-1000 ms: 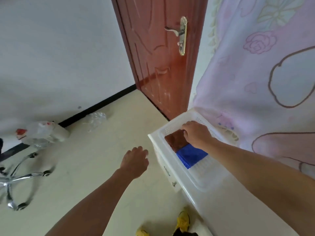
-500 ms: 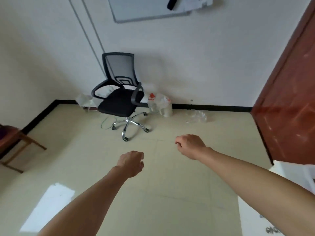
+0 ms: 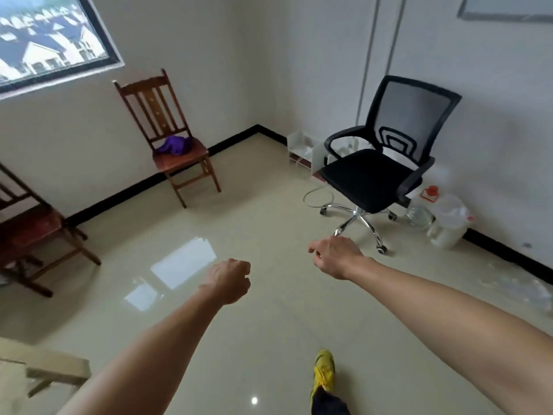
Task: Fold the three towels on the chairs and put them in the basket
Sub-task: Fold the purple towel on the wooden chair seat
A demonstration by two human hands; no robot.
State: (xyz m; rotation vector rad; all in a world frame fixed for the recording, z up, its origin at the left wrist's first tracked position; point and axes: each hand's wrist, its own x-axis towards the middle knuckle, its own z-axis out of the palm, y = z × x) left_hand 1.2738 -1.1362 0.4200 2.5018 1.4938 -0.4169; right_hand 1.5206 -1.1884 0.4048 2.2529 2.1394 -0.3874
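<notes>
Head view: your left hand [image 3: 229,280] is lower centre of frame, fingers curled into a loose fist, nothing in it. Your right hand [image 3: 335,255] is just right of centre, fingers loosely bent and slightly apart, also holding nothing. Both forearms reach in from the bottom edge, over bare glossy tile floor [image 3: 269,324].

One purple towel [image 3: 175,144] sits crumpled at the back of the seat of the wooden chair [image 3: 167,130], upper left of centre, against the wall under the window [image 3: 51,34]. Well apart from both hands. Second wooden chair [image 3: 33,229] at the left edge, dark seat; can't tell if anything lies on it, the view is cut off and dim there. Black mesh office chair [image 3: 386,163] upper right, seat bare. Clear plastic jugs [image 3: 446,220] stand on the floor beside its base, by the right wall.

Your yellow shoe [image 3: 324,366] shows at bottom centre. Cardboard edge [image 3: 51,366] lower left corner.
</notes>
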